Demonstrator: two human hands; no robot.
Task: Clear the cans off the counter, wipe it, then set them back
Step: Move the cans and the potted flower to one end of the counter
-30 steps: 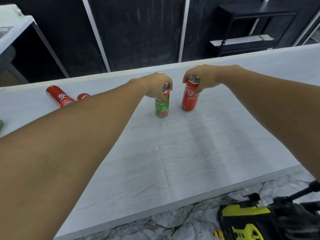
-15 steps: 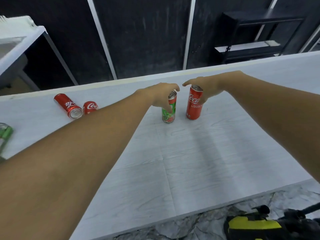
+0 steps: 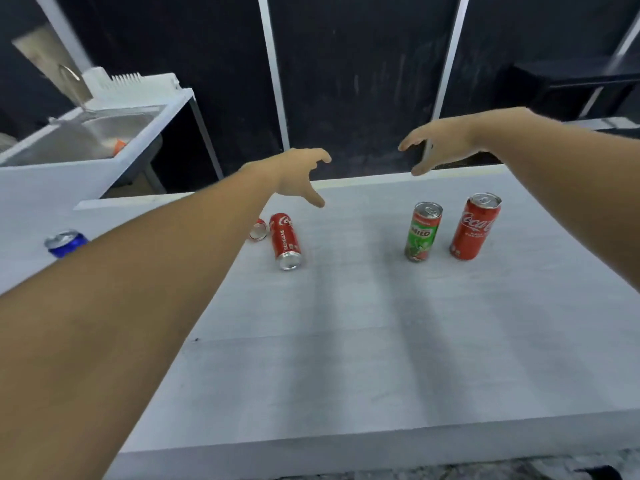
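Sink (image 3: 104, 133): it is sitting at the far left beyond the bench, steel basin in a white unit, with a white dish rack (image 3: 131, 85) standing behind it.
Blue can (image 3: 65, 242): it is lying at the left of the bench (image 3: 346, 358), partly hidden behind my left forearm.
Small red can (image 3: 259, 230): it is lying on its side just beside the lying Coca-Cola can, mostly covered by my left arm; I cannot tell whether the two are touching.
Lying Coca-Cola can (image 3: 285, 241): it is resting on its side on the bench, silver end pointing toward me, below my left hand.
My left hand (image 3: 298, 174): I am holding it in the air above the bench, fingers spread and loosely bent, gripping nothing.
Milo can (image 3: 423, 231): the green can is standing upright on the bench, right of centre, just beside the upright red can and apart from it.
My right hand (image 3: 440, 143): I am holding it raised over the far edge of the bench, fingers relaxed and parted, holding nothing, well above both standing cans.
Upright Coca-Cola can (image 3: 476, 226): it is standing to the right of the Milo can, leaning slightly in this wide view.
Black shelf (image 3: 571, 84): it is standing at the far right against the dark wall.
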